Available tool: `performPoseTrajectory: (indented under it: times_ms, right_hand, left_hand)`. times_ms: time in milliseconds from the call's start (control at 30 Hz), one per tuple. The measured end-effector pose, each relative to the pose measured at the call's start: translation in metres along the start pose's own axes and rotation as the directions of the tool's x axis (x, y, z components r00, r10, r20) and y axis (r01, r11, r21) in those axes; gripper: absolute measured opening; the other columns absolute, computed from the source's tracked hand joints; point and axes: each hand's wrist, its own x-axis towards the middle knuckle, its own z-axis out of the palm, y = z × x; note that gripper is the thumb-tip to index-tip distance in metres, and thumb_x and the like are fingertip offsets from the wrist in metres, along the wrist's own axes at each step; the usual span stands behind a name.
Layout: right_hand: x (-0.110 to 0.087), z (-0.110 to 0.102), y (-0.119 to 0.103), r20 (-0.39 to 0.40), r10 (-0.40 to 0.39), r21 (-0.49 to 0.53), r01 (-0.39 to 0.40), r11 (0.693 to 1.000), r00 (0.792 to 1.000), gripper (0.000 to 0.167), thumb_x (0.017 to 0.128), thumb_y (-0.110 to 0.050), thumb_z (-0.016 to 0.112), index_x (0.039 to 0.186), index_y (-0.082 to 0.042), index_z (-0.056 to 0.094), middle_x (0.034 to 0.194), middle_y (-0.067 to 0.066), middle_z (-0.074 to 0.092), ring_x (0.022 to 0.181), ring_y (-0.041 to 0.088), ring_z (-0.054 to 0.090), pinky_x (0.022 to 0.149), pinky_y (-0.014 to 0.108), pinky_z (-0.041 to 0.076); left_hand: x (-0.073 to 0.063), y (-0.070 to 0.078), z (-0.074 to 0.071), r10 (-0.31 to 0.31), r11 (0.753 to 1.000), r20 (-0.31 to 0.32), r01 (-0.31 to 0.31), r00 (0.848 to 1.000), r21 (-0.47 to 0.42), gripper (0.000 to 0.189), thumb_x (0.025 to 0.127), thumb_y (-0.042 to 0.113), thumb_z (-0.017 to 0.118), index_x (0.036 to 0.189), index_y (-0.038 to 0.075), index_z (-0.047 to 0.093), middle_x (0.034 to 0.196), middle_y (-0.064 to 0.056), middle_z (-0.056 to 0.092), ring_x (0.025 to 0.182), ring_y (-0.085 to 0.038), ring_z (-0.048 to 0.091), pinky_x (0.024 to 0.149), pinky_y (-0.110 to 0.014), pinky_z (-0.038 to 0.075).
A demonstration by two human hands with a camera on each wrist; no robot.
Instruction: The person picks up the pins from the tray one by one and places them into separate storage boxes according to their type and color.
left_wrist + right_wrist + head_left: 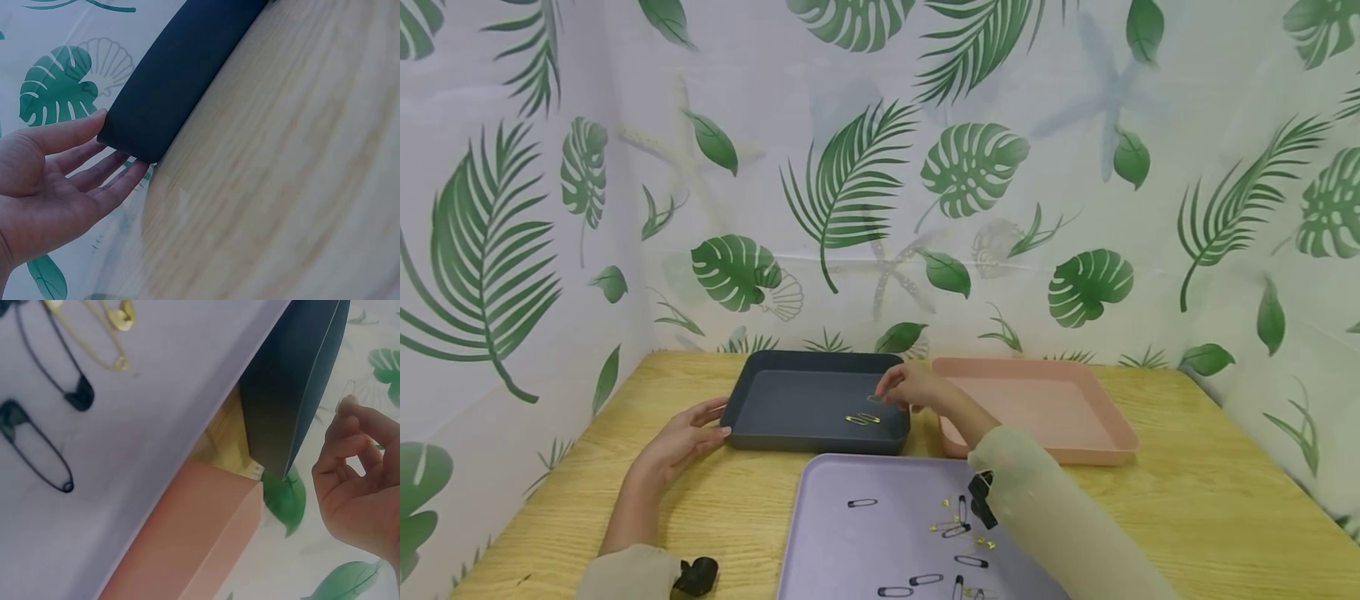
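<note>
Over the right part of a dark navy tray (pixel 820 442), my right hand (pixel 917 387) pinches a small safety pin (pixel 345 389) between its fingertips. Two gold safety pins (pixel 856 420) lie below it on the tray's floor. My left hand (pixel 681 437) rests against the tray's left end, with its fingers mostly straight; the left wrist view shows the thumb and fingertips (pixel 140 169) at the tray's corner. Nearer to me, a lilac tray (pixel 827 533) bears several scattered black safety pins (pixel 972 562) and gold safety pins (pixel 943 526). My right sleeve hides part of it.
A pink tray (pixel 1030 400) stands to the right of the navy tray, behind the lilac tray's right side. All three rest on a wood-grain table (pixel 1210 500). A leaf-patterned sheet (pixel 880 208) hangs behind and along the left side.
</note>
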Motion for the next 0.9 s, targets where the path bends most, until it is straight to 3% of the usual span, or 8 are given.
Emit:
performPoseTrajectory:
  times_ms: [567,900]
  right_hand:
    - [0.027,0.004,0.012,-0.078,0.076,0.048,-0.072,0.996,0.994,0.009,0.082,0.000,0.062,0.088,-0.004,0.067,0.073,0.014,0.056,0.049,0.012,0.042,0.042,0.023,0.031]
    - [0.031,0.007,0.018,-0.112,0.075,0.037,-0.072,0.997,0.991,0.011,0.080,0.001,0.063,0.089,-0.003,0.068,0.068,0.007,0.055,0.048,0.011,0.042,0.041,0.022,0.031]
  left_hand:
    - [-0.001,0.001,0.001,-0.013,1.000,-0.015,0.013,1.000,0.007,0.063,0.091,-0.001,0.052,0.144,-0.004,0.017,0.145,-0.028,0.015,0.122,-0.035,0.036,0.093,-0.033,0.041]
    - [0.000,0.000,-0.001,-0.019,1.000,-0.014,0.019,1.000,0.009,0.063,0.091,0.001,0.053,0.144,-0.003,0.018,0.145,-0.028,0.015,0.122,-0.035,0.037,0.094,-0.034,0.040]
